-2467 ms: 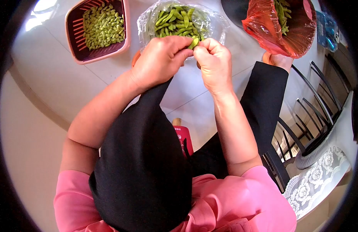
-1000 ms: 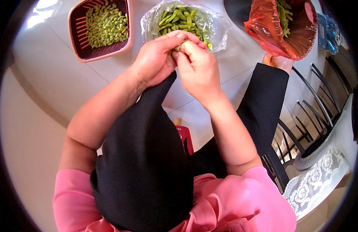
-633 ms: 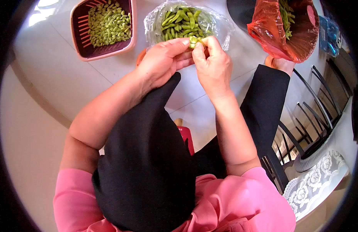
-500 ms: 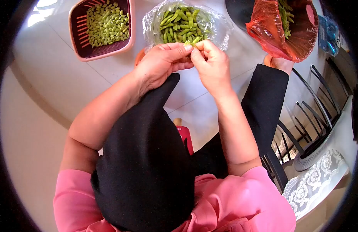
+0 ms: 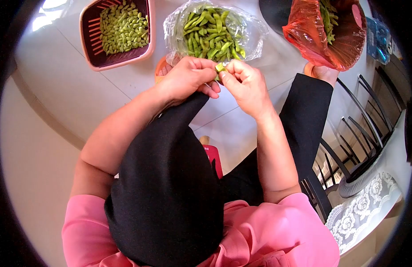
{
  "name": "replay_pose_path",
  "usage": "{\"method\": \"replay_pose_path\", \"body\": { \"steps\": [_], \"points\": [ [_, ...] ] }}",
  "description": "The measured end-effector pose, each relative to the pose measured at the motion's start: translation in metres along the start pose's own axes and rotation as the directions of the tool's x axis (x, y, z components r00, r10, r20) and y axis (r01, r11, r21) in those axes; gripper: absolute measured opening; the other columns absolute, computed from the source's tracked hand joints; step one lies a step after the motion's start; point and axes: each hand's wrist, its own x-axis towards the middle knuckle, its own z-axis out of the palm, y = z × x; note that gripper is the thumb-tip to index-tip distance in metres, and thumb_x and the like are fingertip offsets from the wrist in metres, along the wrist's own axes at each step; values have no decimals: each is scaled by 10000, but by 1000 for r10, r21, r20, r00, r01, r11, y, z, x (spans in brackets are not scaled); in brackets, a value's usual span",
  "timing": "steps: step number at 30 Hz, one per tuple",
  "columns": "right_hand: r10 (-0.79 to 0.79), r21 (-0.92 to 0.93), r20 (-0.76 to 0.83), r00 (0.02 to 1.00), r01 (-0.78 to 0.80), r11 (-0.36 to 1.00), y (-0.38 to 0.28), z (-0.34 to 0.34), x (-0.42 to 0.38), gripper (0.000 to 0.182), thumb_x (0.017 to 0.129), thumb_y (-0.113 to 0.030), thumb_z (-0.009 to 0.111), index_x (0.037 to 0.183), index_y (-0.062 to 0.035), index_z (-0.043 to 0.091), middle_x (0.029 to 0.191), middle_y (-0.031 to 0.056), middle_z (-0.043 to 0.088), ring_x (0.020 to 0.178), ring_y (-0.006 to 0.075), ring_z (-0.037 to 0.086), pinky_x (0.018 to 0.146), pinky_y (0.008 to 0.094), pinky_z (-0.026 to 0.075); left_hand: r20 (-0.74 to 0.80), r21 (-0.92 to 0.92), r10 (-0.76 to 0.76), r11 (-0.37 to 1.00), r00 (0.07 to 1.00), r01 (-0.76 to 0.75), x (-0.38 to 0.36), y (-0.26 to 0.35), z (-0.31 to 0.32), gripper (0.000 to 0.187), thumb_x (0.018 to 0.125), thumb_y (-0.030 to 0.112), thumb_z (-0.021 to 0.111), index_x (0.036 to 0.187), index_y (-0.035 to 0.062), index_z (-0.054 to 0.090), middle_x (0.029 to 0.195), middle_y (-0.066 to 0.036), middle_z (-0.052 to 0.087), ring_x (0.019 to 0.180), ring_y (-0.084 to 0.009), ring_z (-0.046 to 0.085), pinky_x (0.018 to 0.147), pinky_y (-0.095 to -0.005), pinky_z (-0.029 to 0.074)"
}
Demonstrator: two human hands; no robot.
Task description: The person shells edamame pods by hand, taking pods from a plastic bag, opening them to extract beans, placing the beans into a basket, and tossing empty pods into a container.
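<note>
Between my two hands is a green soybean pod (image 5: pixel 220 67), pinched at the fingertips and partly covered by them. My left hand (image 5: pixel 188 75) grips its left side with thumb and forefinger, the other fingers curled below. On the other side, my right hand (image 5: pixel 247 86) holds it with thumb and bent forefinger. Just beyond the hands, a clear plastic bag (image 5: pixel 255 33) lies spread open with a heap of green pods (image 5: pixel 210 33) in it. To the left stands a pink-rimmed basket (image 5: pixel 94 66) holding many shelled beans (image 5: pixel 126 29).
A red plastic bag (image 5: pixel 303 49) with green pods or stalks stands open at the upper right, near my foot (image 5: pixel 325 73). Beside it lies a blue package (image 5: pixel 377 40). Black chair legs (image 5: pixel 361 129) and a lace-covered surface (image 5: pixel 361 209) are on the right. A red bottle-like object (image 5: pixel 211 155) lies between my legs.
Both hands have drawn back slightly toward my body from the clear bag, with the pod still between them. More of the heaped pods shows now.
</note>
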Motion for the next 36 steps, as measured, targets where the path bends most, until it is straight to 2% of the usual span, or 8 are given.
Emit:
{"method": "replay_pose_path", "body": {
  "steps": [13,20,24,26,28,31,33,36],
  "points": [
    [-141,-64,-212,967,130,989,-11,-16,-10,103,827,-88,567,766,-16,526,595,-8,508,541,64,448,498,239,394,-1,-25,99,995,995,-99,-15,6,-11,238,882,65,468,1074,-31,572,833,-66,602,591,-71,540,498,-180,449],
    [-505,-422,-787,354,288,860,-94,-115,-20,186,884,-98,550,1013,30,592,831,62,635,646,81,558,587,205,446,-436,155,615,770,657,-619,-55,56,-71,270,924,80,404,1111,-46,552,921,-76,597,763,-103,557,620,-197,464],
    [-641,-767,-580,502,-71,638,-75,-145,-6,380,840,-86,595,1195,24,520,955,77,622,840,132,579,713,253,475,-505,564,751,661,426,-495,-60,62,-107,241,907,104,457,1057,3,616,994,-70,603,917,-150,551,804,-266,445],
    [-677,-701,-622,394,106,706,-70,-124,-6,319,827,-55,589,1133,29,548,947,87,620,836,145,587,703,257,482,-475,763,810,574,344,-298,-56,58,-122,228,899,112,477,1038,32,640,1028,-71,610,985,-183,544,883,-304,421],
    [-606,-584,-623,494,221,781,-59,-93,-10,193,815,-29,580,1007,-11,601,877,70,627,797,123,592,660,244,486,-18,993,982,-4,189,115,-50,50,-133,205,881,128,515,1013,90,667,1088,-73,611,1095,-243,497,974,-361,343],
    [-307,-435,-123,944,227,871,-47,-23,-12,121,801,-67,598,914,-68,644,838,49,634,711,134,595,657,265,476,-79,997,960,83,269,-3,-39,41,-117,207,902,119,500,1032,49,645,1103,-102,605,1087,-224,518,951,-321,376],
    [-7,-538,285,958,166,827,-9,16,4,182,808,-165,537,869,-15,621,825,192,614,755,349,600,676,405,481,-160,977,949,192,271,-97,-32,34,-104,202,915,110,489,1033,26,629,1018,-80,626,974,-178,568,885,-281,417],
    [10,-618,257,966,157,771,57,65,21,189,803,-190,536,793,-3,564,766,220,598,762,404,581,675,483,457,-211,931,940,277,268,-238,-30,28,-91,156,882,86,530,983,33,635,965,-98,626,895,-193,589,803,-273,442]
  ]
}}
